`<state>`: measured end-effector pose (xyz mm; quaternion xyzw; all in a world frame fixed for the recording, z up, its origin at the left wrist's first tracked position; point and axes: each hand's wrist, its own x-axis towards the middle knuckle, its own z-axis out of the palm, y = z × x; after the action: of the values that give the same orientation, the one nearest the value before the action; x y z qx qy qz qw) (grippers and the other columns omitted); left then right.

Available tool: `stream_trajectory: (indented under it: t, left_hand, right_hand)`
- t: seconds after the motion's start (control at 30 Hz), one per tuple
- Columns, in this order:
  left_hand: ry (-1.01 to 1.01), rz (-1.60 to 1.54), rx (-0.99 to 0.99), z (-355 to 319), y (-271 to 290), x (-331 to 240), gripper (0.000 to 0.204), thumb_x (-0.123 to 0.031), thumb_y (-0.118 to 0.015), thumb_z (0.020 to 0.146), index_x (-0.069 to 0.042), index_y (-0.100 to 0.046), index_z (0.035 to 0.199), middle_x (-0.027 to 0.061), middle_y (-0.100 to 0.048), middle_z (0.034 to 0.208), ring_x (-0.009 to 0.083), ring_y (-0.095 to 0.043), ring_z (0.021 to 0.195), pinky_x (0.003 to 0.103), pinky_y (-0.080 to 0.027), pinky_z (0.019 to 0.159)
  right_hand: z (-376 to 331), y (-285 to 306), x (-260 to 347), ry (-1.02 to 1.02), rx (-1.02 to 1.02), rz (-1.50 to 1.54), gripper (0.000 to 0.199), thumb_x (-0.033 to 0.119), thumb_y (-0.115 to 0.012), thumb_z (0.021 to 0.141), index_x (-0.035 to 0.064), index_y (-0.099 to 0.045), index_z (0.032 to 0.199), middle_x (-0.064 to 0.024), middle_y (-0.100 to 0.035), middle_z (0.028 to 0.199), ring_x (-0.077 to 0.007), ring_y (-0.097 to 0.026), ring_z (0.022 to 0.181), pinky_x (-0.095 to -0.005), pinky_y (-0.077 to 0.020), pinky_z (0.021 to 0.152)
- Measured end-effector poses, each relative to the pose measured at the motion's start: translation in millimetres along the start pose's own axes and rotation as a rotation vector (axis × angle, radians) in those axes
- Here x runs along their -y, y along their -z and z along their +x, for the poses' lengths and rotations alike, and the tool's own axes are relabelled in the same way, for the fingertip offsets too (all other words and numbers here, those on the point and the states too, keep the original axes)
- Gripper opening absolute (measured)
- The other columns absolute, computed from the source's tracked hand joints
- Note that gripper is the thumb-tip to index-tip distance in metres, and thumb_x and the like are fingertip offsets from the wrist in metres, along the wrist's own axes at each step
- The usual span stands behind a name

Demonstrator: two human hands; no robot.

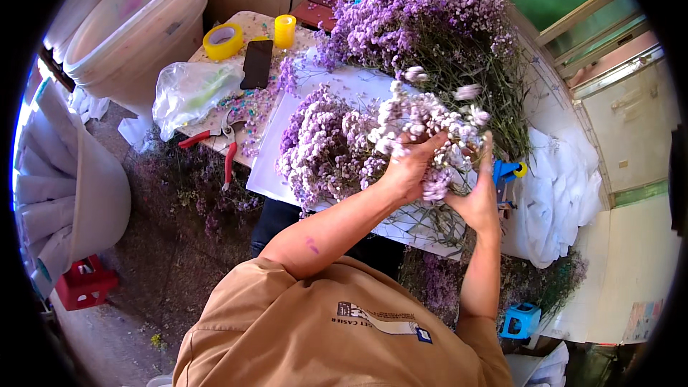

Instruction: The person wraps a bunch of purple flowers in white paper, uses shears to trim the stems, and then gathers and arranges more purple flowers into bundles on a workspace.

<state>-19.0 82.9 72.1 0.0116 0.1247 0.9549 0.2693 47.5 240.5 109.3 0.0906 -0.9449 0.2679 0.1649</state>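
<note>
here, on a white flat worktop (269, 178), a big heap of purple, green-stemmed flowers (423, 11) lies beyond a smaller pile of lilac blossoms (315, 143). right of that pile, a pale lilac bunch (408, 110) is grasped in the left hand's (414, 166) fingers; the right hand's (479, 197) extend upward beside it, their grip impossible to tell. red-handled metal shears (228, 131) lie leftward.

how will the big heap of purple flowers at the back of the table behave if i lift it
The big heap of tiny purple blossoms on thin green stems is probably light for its size, being airy sprays. It may shed, as loose coloured bits litter the tan tabletop. The crossing stems look likely to snag, so parts might drag together.
</note>
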Motion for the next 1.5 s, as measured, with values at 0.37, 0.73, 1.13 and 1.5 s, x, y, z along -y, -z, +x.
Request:
stream_trajectory:
  t: [0.37, 0.73, 1.13, 1.5]
  left_hand:
    - [-0.117, 0.841, 0.037, -38.2, 35.6, -81.9, 0.069, 0.006, -0.074, 0.080, -0.002, -0.049, 0.144, 0.0090, -0.063, 0.129, 0.0169, -0.059, 0.118, 0.037, -0.049, 0.103]
    - [-1.272, 2.621, 0.811, -25.0, -51.9, -163.0, 0.013, -0.021, -0.067, 0.075, -0.011, -0.071, 0.082, -0.0011, -0.064, 0.093, 0.0175, -0.058, 0.090, 0.034, -0.043, 0.076]
    - [-0.938, 1.802, -0.055, -10.7, -54.3, -199.4, 0.015, -0.019, -0.075, 0.084, -0.008, -0.078, 0.094, 0.0074, -0.074, 0.082, 0.0112, -0.064, 0.070, 0.032, -0.052, 0.067]
    - [0.139, 2.263, 0.294, -191.6, 55.4, -188.9, 0.038, -0.020, -0.077, 0.083, -0.007, -0.069, 0.119, 0.0117, -0.070, 0.103, 0.0336, -0.066, 0.099, 0.045, -0.053, 0.087]
  right_hand:
    - [20.6, -11.9, -47.7, 0.076, 0.039, 0.122, 0.036, 0.000, -0.063, 0.078, -0.0058, -0.068, 0.112, -0.0105, -0.067, 0.078, -0.0151, -0.056, 0.067, -0.0303, -0.0468, 0.064]
    - [19.1, 3.0, -14.7, 0.043, 0.131, -0.038, 0.071, -0.011, -0.056, 0.077, 0.0090, -0.058, 0.145, -0.0140, -0.071, 0.100, -0.0170, -0.057, 0.065, -0.0274, -0.0494, 0.064]
    - [9.6, 27.2, -28.6, 0.243, 0.043, 0.130, 0.054, -0.010, -0.051, 0.079, -0.0071, -0.063, 0.131, -0.0200, -0.073, 0.117, -0.0217, -0.073, 0.087, -0.0314, -0.0553, 0.080]
    - [56.1, 26.1, -70.6, -0.171, 0.441, 0.780, 0.058, 0.032, -0.077, 0.089, -0.0023, -0.061, 0.133, -0.0066, -0.072, 0.105, -0.0148, -0.067, 0.093, -0.0308, -0.0537, 0.082]
